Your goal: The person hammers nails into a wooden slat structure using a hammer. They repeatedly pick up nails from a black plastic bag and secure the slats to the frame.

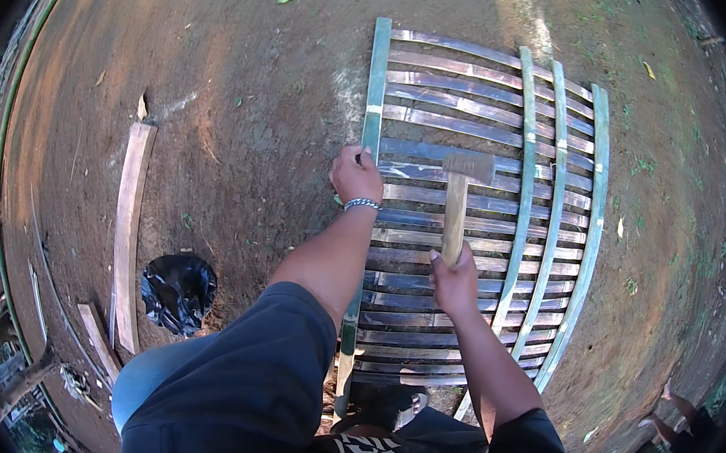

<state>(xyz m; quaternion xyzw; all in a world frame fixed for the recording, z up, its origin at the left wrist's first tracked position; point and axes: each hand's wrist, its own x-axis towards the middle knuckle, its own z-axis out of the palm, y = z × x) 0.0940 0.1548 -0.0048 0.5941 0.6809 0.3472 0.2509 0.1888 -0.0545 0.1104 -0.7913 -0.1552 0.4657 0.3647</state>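
From the head camera, the right hand (454,279) grips a wooden mallet (461,192) by its handle, head raised over a bamboo slat panel (479,107) lying on bare dirt. The left hand (356,175) pinches something small against the panel's left green rail (377,79).

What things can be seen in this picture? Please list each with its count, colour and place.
bamboo panel: one, grey-green slats under green cross strips, on the ground ahead
hammer: one, wooden handle with a brownish head, over the panel
wooden plank: one long, pale brown, on the ground at left
short wood pieces: a few, pale, lower left
black bag: one, black, beside the plank
dirt ground: brown, all around
bracelet: one, silver, on the left wrist
left hand: at the panel's left green strip, fingers closed
right hand: shut on the hammer handle
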